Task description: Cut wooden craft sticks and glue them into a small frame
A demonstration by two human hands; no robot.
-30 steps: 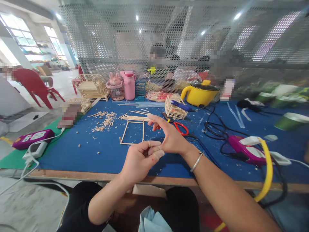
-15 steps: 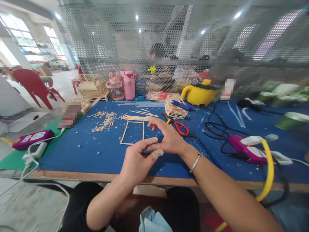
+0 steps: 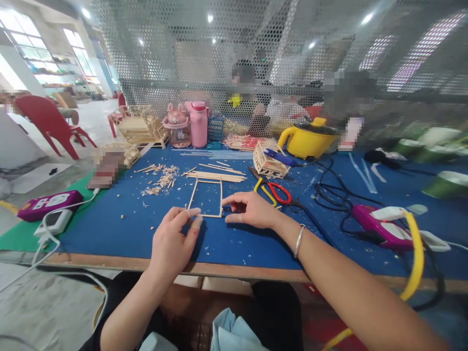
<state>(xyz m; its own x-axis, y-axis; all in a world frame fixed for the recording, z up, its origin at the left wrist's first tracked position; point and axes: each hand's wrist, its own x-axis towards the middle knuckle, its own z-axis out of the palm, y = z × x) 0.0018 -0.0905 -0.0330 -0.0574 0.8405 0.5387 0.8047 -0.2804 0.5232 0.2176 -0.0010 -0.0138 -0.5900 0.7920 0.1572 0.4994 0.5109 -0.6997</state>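
Stick frame (image 3: 221,192), pale, four-sided, lies on the blue surface (image 3: 135,239) in front of you, just short of the bundle of loose sticks (image 3: 219,177). Your left hand (image 3: 174,238) is at its near-left corner, index and thumb a little apart; whether they touch or pinch the wood, cannot tell. Your right hand (image 3: 253,209) is beside the right-hand stick, fingers spread, nothing between them.

Step in hand, by the look of it: bringing both hands to the frame. Next move would seem to call for a light two-sided grip, level, without racking the thin joints. One side runs across you, the others away; long axis probably fore-and-aft, allowing for foreshortening. A short peg appears to stand at the near-left corner.
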